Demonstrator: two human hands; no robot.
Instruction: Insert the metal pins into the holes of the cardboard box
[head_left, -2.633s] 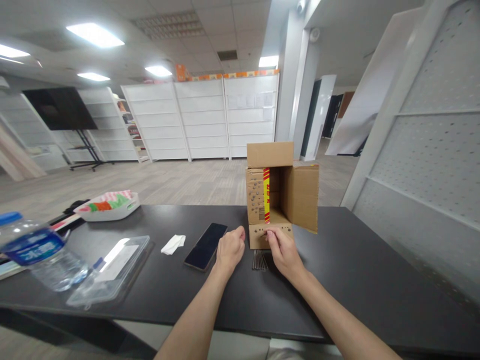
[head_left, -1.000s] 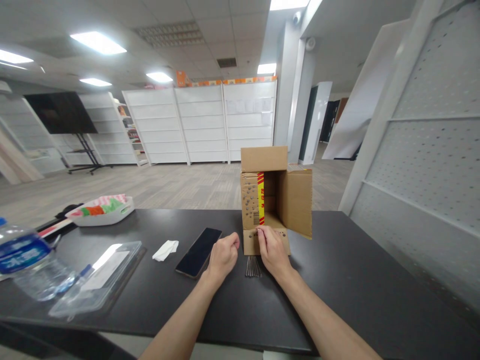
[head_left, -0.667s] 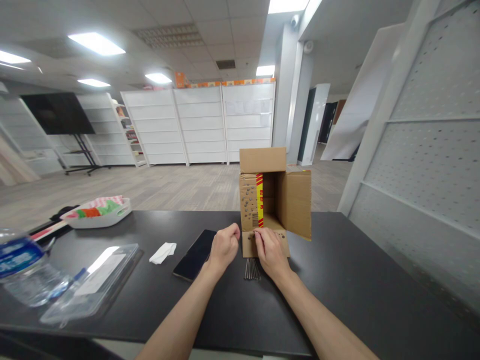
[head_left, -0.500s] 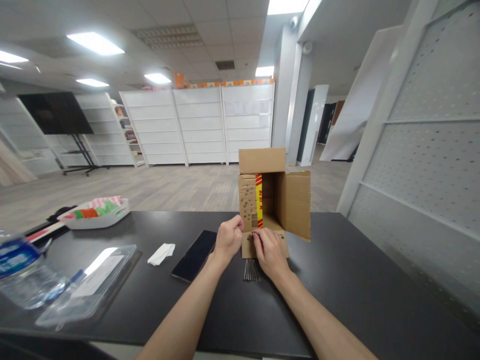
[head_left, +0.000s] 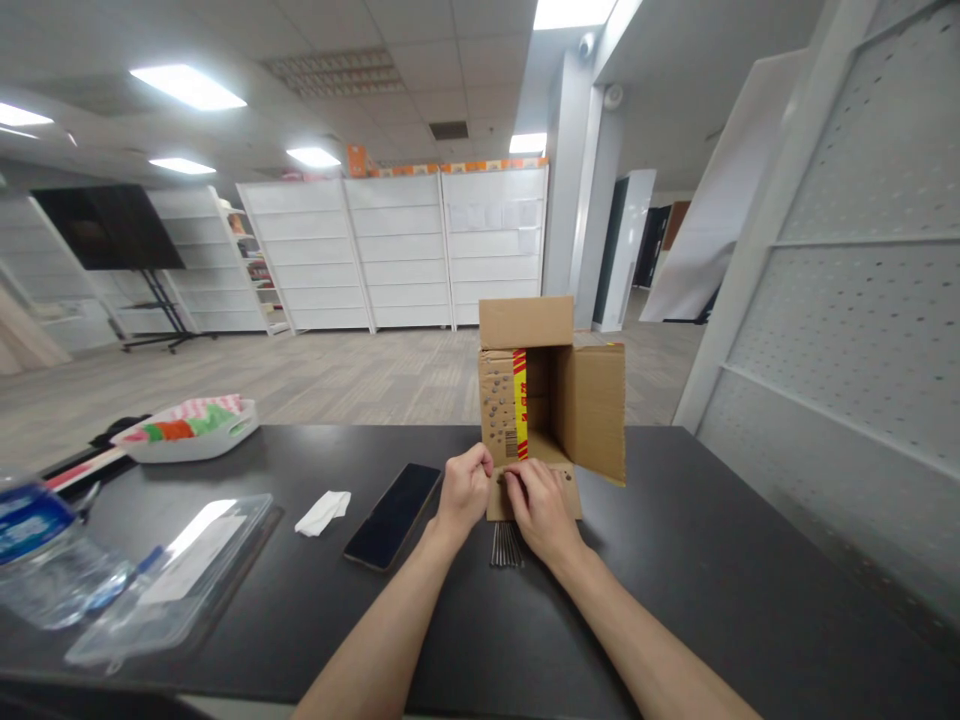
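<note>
An open cardboard box (head_left: 600,415) lies on its side, its mouth facing me and its flaps spread. Several dark round dots, like nail or screw heads, mark the left flap (head_left: 496,400), which bears yellow-and-red tape. My left hand (head_left: 465,492) is closed at that flap's lower left corner; whatever is in its fingers is hidden. My right hand (head_left: 541,505) rests over the lower flap (head_left: 497,507), thumb and fingertips drawn together; anything between them is too small to make out. Several thin metal nails or screws (head_left: 507,546) lie in a row just below this flap.
Left of my hands lie a black phone (head_left: 394,515) and a crumpled white tissue (head_left: 322,512). Farther left are a clear plastic case (head_left: 176,580), a water bottle (head_left: 45,545) and a white basket (head_left: 187,445) with colourful contents. A perforated panel (head_left: 862,330) stands at the right.
The view has shifted slightly. Both hands stay at the box in nearly the same pose, the left one turned a little and drawn slightly closer to the right.
</note>
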